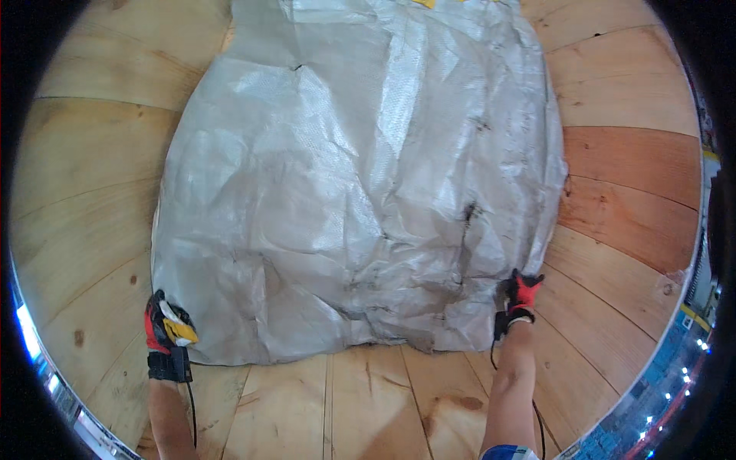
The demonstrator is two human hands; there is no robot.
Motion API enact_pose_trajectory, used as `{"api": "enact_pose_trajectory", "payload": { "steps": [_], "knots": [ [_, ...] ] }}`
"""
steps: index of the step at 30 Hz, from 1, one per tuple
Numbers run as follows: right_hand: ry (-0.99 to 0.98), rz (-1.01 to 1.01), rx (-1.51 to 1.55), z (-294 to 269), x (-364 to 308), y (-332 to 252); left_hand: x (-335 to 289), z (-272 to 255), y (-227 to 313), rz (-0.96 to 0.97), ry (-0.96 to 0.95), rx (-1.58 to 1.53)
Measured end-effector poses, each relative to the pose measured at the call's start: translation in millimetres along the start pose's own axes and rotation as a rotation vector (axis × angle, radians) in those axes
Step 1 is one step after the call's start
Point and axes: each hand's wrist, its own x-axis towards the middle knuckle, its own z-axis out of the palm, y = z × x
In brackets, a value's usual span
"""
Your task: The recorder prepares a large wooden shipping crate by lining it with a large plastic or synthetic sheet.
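Observation:
A large silvery-white woven sack (307,192) lies flat, creased and marked with dark smudges. At its near left corner is my left hand (159,326), in a red and black glove, its fingers closed around a yellow and white strap (180,331). My right hand (524,294), gloved the same way, is at the sack's near right edge. Its fingers look curled on the sack material, though the fingertips are partly hidden. Each wrist carries a black band with a small dark box and a cable.
Pale wooden boards (368,399) lie under and around the sack, with reddish boards (629,172) on the right. A bit of yellow (424,3) shows at the sack's far edge. Beyond the boards at lower right are blue items (644,406).

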Motion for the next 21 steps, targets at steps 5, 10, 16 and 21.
{"api": "enact_pose_trajectory", "payload": {
  "steps": [5,10,16,21],
  "knots": [
    [-0.061,-0.030,-0.383,16,26,-57,31,-87,-13,0.138,0.018,0.173],
    [0.219,-0.320,-0.537,-43,53,-139,14,-40,-20,0.222,0.175,0.131],
    [0.373,-0.404,-1.097,-37,24,-153,39,-65,-34,0.456,0.253,0.602],
    [-0.139,-0.798,-0.835,13,-157,-110,-30,-10,-4,0.365,-0.036,0.390]
  ]
}}
